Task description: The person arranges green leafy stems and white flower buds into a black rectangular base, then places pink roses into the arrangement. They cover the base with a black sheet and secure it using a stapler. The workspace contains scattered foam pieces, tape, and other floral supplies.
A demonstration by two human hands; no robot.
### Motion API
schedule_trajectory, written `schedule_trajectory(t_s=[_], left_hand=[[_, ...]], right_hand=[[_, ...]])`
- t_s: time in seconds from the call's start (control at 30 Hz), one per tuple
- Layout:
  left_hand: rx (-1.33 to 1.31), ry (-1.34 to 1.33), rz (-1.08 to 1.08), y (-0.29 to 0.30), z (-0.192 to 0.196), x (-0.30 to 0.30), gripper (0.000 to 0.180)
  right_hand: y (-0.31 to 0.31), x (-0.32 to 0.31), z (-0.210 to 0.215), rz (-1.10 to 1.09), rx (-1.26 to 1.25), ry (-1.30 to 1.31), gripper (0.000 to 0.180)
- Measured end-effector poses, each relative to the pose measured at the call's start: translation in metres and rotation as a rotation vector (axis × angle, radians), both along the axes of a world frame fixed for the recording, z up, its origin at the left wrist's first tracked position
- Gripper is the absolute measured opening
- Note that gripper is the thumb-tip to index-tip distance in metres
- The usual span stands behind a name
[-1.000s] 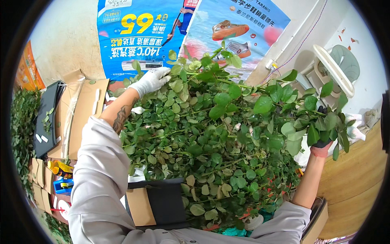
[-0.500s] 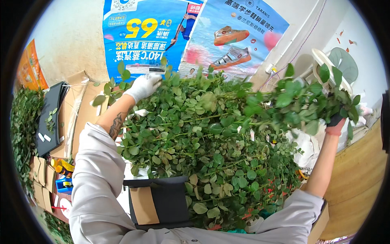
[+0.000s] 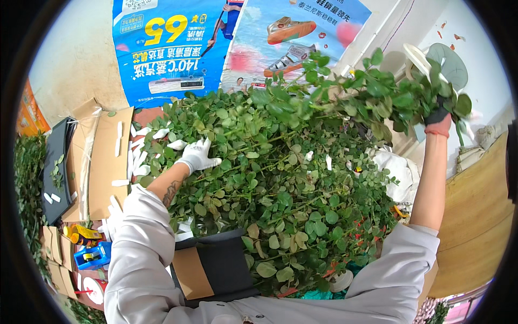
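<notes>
A large heap of leafy rose stems (image 3: 270, 189) lies in front of me, with a few small white sleeves or tips among the leaves. My left hand (image 3: 198, 155), in a white glove, rests on the heap's left side with fingers apart, touching leaves and gripping nothing visible. At the far right, my raised right hand (image 3: 438, 112) wears a dark glove with a salmon cuff. It is closed around a bunch of rose stems (image 3: 372, 100), whose leaves stretch leftward above the heap. Those leaves partly hide the fingers.
A black and brown folded board (image 3: 216, 270) sits at my front. Cardboard sheets (image 3: 110, 156), white paper pieces (image 3: 139, 159), a blue tape dispenser (image 3: 93, 256) and yellow bottles (image 3: 82, 234) are on the left. Posters (image 3: 167, 54) cover the back wall; a white cloth bundle (image 3: 396, 173) lies right.
My left hand has come down from the heap's back edge onto its left side, fingers spreading. The right hand has risen, lifting the bunch of rose stems. The view has shifted slightly.
</notes>
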State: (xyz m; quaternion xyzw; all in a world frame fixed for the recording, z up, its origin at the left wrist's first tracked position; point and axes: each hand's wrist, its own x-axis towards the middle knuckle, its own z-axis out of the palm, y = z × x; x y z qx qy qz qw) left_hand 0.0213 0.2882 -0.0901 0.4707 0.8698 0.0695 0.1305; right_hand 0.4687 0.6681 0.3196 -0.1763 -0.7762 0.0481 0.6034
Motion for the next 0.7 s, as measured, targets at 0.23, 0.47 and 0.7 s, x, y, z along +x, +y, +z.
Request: schedule_trajectory(t_s=[0.23,0.47,0.7], left_hand=[[-0.187,-0.118,0.036,0.017,-0.021,0.010,0.091],[-0.320,-0.105,-0.152,0.045,-0.028,-0.005,0.082],[-0.364,-0.098,-0.125,0.040,-0.041,-0.009,0.066]], right_hand=[[-0.041,-0.067,0.033,-0.497,0.488,-0.369,0.036],[0.044,0.052,0.080,-0.727,0.552,-0.622,0.041],[0.059,0.105,0.051,-0.860,0.236,-0.737,0.038]])
